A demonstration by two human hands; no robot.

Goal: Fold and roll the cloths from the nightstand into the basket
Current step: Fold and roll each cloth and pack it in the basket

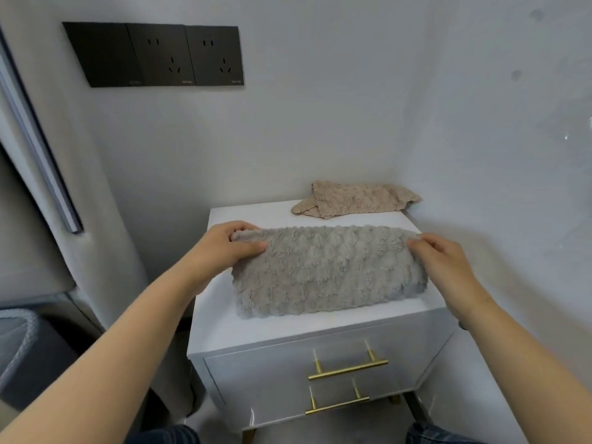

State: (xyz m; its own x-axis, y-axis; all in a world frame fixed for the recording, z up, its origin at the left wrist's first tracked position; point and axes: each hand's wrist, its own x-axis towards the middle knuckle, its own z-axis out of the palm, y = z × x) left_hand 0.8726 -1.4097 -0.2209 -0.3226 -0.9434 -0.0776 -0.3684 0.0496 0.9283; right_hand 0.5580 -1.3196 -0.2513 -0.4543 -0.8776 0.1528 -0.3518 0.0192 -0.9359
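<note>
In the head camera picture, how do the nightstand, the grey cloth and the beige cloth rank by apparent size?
1. nightstand
2. grey cloth
3. beige cloth, though it lies farther from the camera and bunched, so its true size is unsure.

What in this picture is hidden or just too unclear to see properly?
All in the head view:
- Basket: cut off by the left edge; its inside does not show.
- Grey cloth: how many layers are folded under it is hidden by its top face.
- Left hand and right hand: fingertips tucked behind the cloth's far edge.
- Beige cloth: bunched, shape unclear.
- Socket lettering: too small.
</note>
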